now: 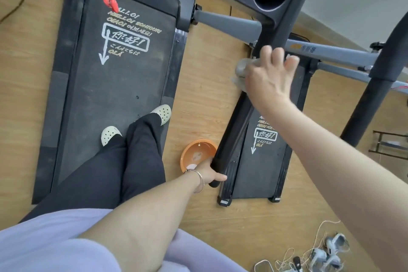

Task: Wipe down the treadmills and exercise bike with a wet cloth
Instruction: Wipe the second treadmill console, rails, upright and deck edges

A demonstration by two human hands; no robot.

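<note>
two treadmills (114, 86); left fingers (219, 177) clamped on handrail (234, 130), right fingers (278, 55) apart pressing one cloth (241, 66).

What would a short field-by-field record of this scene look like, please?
left hand: grips the near end of the black handrail
right hand: fingers spread, presses a cloth on the handrail farther up
cloth: pale, bunched under the hand
basin: orange, on the floor between the two treadmills
left treadmill: person stands on its belt in pale shoes
right treadmill: nobody on it
floor, lower right: tangled cables
</note>
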